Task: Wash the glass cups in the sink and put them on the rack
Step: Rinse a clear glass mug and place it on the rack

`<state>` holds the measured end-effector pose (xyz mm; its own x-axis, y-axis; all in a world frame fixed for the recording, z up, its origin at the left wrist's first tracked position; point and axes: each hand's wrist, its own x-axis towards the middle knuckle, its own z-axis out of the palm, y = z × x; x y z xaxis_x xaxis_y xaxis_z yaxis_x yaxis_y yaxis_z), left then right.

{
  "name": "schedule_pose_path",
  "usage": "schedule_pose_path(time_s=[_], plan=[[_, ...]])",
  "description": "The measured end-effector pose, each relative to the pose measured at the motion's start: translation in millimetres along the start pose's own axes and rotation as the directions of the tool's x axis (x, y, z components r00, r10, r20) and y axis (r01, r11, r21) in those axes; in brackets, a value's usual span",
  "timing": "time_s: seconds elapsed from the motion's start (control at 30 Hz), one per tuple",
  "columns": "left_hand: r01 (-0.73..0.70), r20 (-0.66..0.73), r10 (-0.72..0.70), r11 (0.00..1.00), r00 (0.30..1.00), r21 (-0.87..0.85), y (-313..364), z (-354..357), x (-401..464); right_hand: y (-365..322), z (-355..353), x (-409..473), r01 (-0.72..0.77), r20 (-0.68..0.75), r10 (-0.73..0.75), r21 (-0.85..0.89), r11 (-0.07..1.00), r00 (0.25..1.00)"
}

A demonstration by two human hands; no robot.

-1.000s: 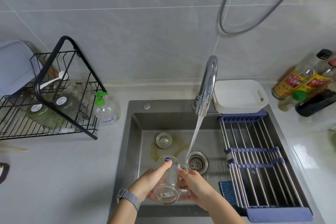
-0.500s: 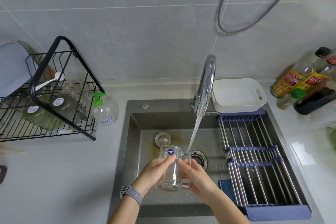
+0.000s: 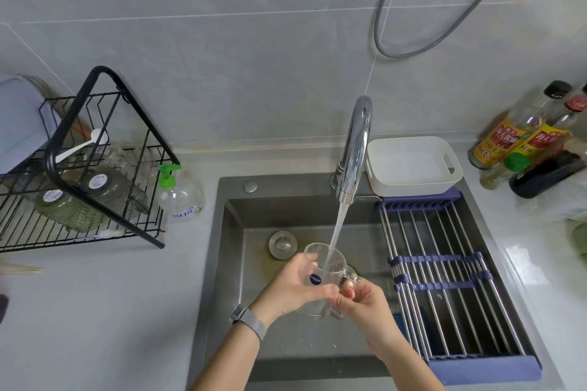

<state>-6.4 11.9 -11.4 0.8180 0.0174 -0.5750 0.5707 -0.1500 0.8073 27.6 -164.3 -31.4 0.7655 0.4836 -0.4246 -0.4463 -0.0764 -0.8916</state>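
Note:
A clear glass cup (image 3: 324, 267) with a handle and a blue sticker stands upright over the sink (image 3: 254, 267), its mouth under the running stream from the chrome faucet (image 3: 355, 149). My left hand (image 3: 292, 289) grips the cup's side, thumb across the front. At the cup's right, my right hand (image 3: 362, 301) holds it by the handle. The black wire rack (image 3: 95, 200) on the left counter holds two green-tinted glass cups (image 3: 70, 209) lying on their sides.
A roll-up drying rack (image 3: 444, 279) covers the sink's right part, with a white tub (image 3: 413, 165) behind it. A soap dispenser (image 3: 178, 197) stands left of the sink. Sauce bottles (image 3: 521, 143) crowd the right counter. A sink plug (image 3: 282, 244) lies in the basin.
The cup was tipped with its base toward me; both hands turned it upright and moved it right, so the stream now runs into its mouth.

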Motion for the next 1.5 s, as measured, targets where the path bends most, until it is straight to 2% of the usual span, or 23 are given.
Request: schedule_pose_path(time_s=[0.1,0.23,0.4,0.47,0.53,0.6,0.7,0.77,0.8,0.93,1.0,1.07,1.1,1.13,1.17,1.2,1.27,1.3,1.33,1.4,1.5], plan=[[-0.01,-0.068,0.014,0.998,0.998,0.062,-1,4,7,-1,-10,3,0.004,-0.077,-0.004,0.001,1.0,0.997],[-0.004,-0.133,0.003,1.0,0.991,-0.008,-3,6,7,-10,-20,9,0.046,-0.163,-0.043,0.014,0.999,0.986],[-0.091,-0.186,0.091,0.996,0.978,0.012,-10,12,5,-20,-18,14,0.062,-0.186,-0.059,0.014,0.998,0.981],[-0.093,-0.205,0.08,0.994,0.976,-0.055,-11,13,6,-21,-15,14,0.065,-0.182,-0.058,0.029,0.997,0.982],[-0.067,-0.224,0.017,0.973,0.975,-0.22,-12,14,8,-22,-12,15,0.063,-0.18,-0.055,0.042,0.997,0.982],[-0.038,-0.182,-0.052,0.888,0.982,-0.458,-12,14,11,-20,-9,16,0.064,-0.173,-0.055,0.043,0.997,0.983],[0.13,0.071,-0.12,0.606,0.99,-0.785,-8,19,16,-20,-2,16,0.058,-0.179,-0.048,0.047,0.997,0.983],[0.214,0.163,-0.15,0.443,0.975,-0.871,-3,22,21,-20,2,16,0.043,-0.171,-0.034,0.053,0.998,0.985],[0.228,0.176,-0.165,0.395,0.971,-0.89,-2,22,26,-20,2,15,0.051,-0.155,-0.041,0.058,0.997,0.987],[0.28,0.222,-0.223,0.281,0.949,-0.918,3,20,43,-25,-1,12,0.032,-0.044,-0.035,-0.059,0.998,0.998],[0.294,0.213,-0.282,0.289,0.936,-0.911,1,18,53,-33,-4,8,0.087,-0.041,-0.091,-0.098,0.991,0.995],[0.32,0.205,-0.346,0.32,0.916,-0.892,-2,14,58,-45,-11,4,0.176,-0.168,-0.209,-0.192,0.966,0.963],[0.323,0.188,-0.37,0.346,0.91,-0.881,-3,12,58,-54,-14,3,0.248,-0.213,-0.313,-0.283,0.926,0.926],[0.315,0.171,-0.371,0.372,0.913,-0.873,-7,11,60,-65,-17,4,0.341,-0.182,-0.439,-0.401,0.85,0.88],[0.306,0.151,-0.367,0.411,0.918,-0.859,-6,11,59,-75,-18,5,0.424,-0.068,-0.533,-0.524,0.739,0.843],[0.3,0.133,-0.368,0.443,0.92,-0.845,-5,12,60,-80,-17,10,0.462,0.088,-0.533,-0.63,0.624,0.841],[0.299,0.109,-0.398,0.455,0.911,-0.839,-2,16,61,-86,-10,21,0.437,0.333,-0.303,-0.804,0.404,0.893],[0.306,0.108,-0.405,0.462,0.908,-0.833,1,18,60,-86,-7,26,0.418,0.376,-0.188,-0.856,0.304,0.907],[0.311,0.102,-0.409,0.485,0.907,-0.818,3,19,61,-85,-6,31,0.399,0.385,-0.107,-0.879,0.26,0.917],[0.297,0.095,-0.375,0.529,0.922,-0.795,5,17,58,-86,-8,35,0.351,0.362,-0.032,-0.873,0.338,0.932],[0.208,0.063,-0.269,0.552,0.961,-0.808,4,12,53,-85,-5,33,0.228,0.238,-0.052,-0.807,0.544,0.97]])
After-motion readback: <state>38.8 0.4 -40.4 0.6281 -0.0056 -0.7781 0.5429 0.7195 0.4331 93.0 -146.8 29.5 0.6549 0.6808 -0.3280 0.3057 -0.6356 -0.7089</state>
